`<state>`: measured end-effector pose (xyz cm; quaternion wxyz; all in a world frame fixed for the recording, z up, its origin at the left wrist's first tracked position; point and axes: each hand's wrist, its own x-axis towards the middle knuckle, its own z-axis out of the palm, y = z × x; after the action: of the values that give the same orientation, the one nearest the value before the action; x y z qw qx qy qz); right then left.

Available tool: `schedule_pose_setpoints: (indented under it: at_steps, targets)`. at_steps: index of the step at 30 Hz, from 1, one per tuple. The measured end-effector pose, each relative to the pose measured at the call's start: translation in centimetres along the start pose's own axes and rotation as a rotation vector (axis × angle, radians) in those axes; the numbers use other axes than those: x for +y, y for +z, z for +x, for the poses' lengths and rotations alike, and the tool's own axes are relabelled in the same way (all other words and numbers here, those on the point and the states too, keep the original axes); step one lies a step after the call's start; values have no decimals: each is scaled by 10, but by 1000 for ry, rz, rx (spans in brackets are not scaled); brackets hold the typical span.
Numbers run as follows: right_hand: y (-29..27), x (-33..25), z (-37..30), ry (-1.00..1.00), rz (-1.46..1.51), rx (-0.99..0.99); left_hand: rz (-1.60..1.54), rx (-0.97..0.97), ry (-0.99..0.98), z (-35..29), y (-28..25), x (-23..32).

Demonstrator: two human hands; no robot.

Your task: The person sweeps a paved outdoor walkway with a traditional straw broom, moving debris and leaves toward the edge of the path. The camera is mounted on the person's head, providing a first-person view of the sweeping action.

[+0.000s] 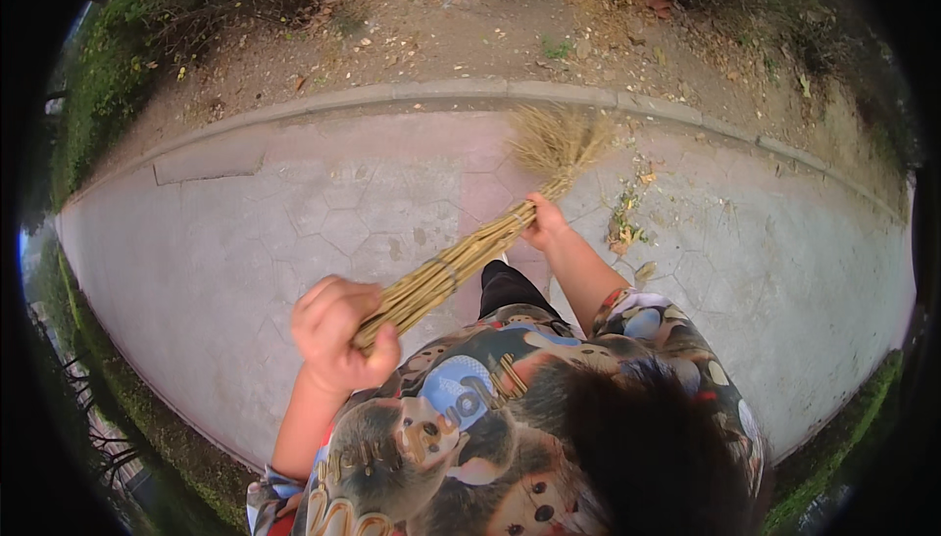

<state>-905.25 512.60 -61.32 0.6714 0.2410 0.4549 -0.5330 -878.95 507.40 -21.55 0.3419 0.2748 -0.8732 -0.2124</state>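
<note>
A straw broom (446,269) slants across the front of my body, its handle made of thin stalks bound together with ties. My left hand (338,332) is closed round the upper end of the handle, at the lower left. Further down, near the bristles, my right hand (544,222) grips the handle. The fanned bristles (561,140) are at the far side of the pavement, close to the kerb, and look slightly blurred. To the right of the bristles lies a strip of dry leaves and plant litter (627,213) on the paving.
A curved stone kerb (446,90) runs along the far side of the pavement (333,232). Beyond it is bare soil (421,41) with scattered leaves, and bushes (206,17) at the far left and right. A flat slab (209,162) lies at the left near the kerb.
</note>
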Motion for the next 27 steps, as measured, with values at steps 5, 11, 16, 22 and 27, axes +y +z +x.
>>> schedule_pose_setpoints:
  at_steps: [5,11,16,22,27]
  targets:
    - [-95,-88,-55,-210,149,208,-181,-67,119,18,100,15]
    - [-113,-67,-112,-322,144,96,-129,64,-2,-51,66,46]
    - [-134,27,-153,-104,182,71,11,199,-180,-189,-3,130]
    - [-152,184,-216,235,-101,-84,382,537,-415,-361,-47,322]
    - [-171,310,-291,501,-485,-200,588,609,-597,-460,-58,501]
